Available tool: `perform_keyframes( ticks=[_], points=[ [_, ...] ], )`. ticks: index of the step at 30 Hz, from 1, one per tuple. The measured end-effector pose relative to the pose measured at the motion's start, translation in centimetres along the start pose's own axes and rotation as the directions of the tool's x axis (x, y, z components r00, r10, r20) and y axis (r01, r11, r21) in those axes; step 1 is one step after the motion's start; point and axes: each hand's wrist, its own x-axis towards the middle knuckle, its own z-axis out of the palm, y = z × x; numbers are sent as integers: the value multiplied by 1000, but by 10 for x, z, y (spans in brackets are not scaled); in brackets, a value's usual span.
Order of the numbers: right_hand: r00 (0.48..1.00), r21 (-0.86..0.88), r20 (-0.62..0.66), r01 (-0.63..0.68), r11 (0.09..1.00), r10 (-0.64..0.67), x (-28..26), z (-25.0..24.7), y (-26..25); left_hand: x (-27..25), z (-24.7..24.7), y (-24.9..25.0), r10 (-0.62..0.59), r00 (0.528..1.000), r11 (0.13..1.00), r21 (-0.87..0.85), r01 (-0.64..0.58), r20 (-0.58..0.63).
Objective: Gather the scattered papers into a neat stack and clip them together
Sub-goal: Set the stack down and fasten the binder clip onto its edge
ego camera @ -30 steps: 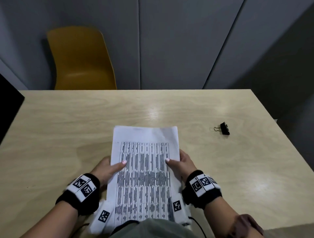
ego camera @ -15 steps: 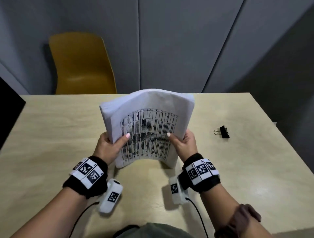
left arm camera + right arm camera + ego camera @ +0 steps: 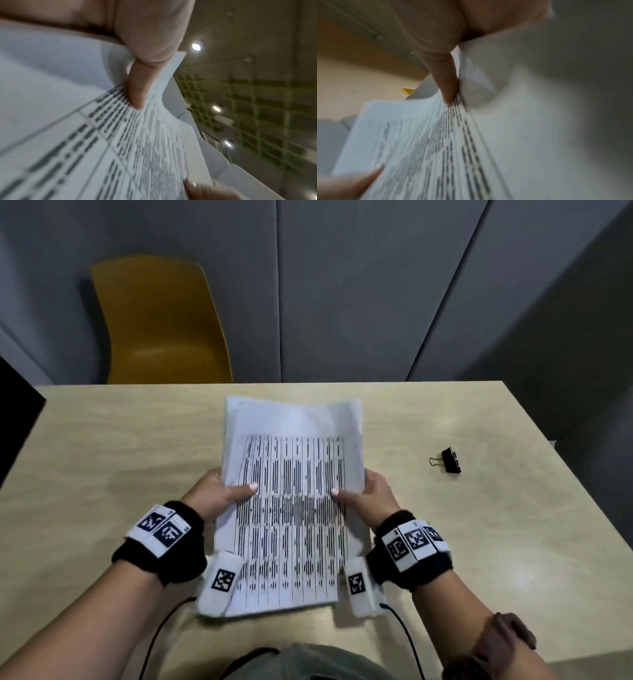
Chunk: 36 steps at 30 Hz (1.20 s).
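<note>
Since half a second ago: papers (image 3: 291, 501) lowered from upright and bowed to lying nearly flat over the desk (image 3: 102, 446), near edge toward the person; whether that edge touches the desk cannot be told. Item one, papers: a white stack, top sheet printed with a ruled table of dark entries in columns, the writing too small and blurred to read; upper margin blank. Left hand (image 3: 219, 494) in a grip on the left edge, thumb (image 3: 137, 93) across the printed face, remaining fingers hidden beneath. Right hand (image 3: 366, 494) in a matching grip on the right edge, thumb (image 3: 447, 86) on top. Sheet edges fan slightly in both wrist views. Item two, clip (image 3: 448, 461): black binder type, wire handles, lying on the desk well apart to the right of the papers, untouched. Wristbands (image 3: 161, 530) carry black-and-white square code markers, no legible text. Yellow chair (image 3: 161, 320) beyond the far desk edge. No containers shown.
</note>
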Motion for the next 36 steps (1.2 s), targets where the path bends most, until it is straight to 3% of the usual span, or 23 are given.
perform_keyframes(
  ticks=[4,8,11,13,15,20,26,30,33,36],
  points=[
    [979,-55,6,-203,978,203,-2,4,38,15,6,-49,-252,963,966,-35,256,97],
    [958,-259,-49,-285,923,282,6,-11,61,14,18,-57,-356,929,933,-23,360,97],
    [922,105,-212,-307,946,322,27,-39,62,16,22,-62,-381,921,924,-12,383,76],
    [885,467,-238,-256,846,399,41,-63,53,18,21,-69,-395,917,919,6,395,51],
    [859,658,-223,-218,721,462,56,-87,46,23,20,-79,-382,924,924,-10,382,19],
    [838,787,-219,-152,598,501,86,-127,35,42,13,-112,-370,929,929,-21,370,2],
    [836,895,-240,-7,447,493,110,-143,14,32,21,-90,-357,934,934,-28,357,8],
    [809,892,-281,22,452,516,107,-146,10,36,22,-96,-334,943,942,-28,333,-8],
    [820,851,-271,-41,524,505,96,-133,10,38,20,-96,-344,939,937,-63,344,6],
    [852,797,-178,-168,580,492,77,-103,14,39,20,-99,-336,942,939,-70,336,3]
  ],
)
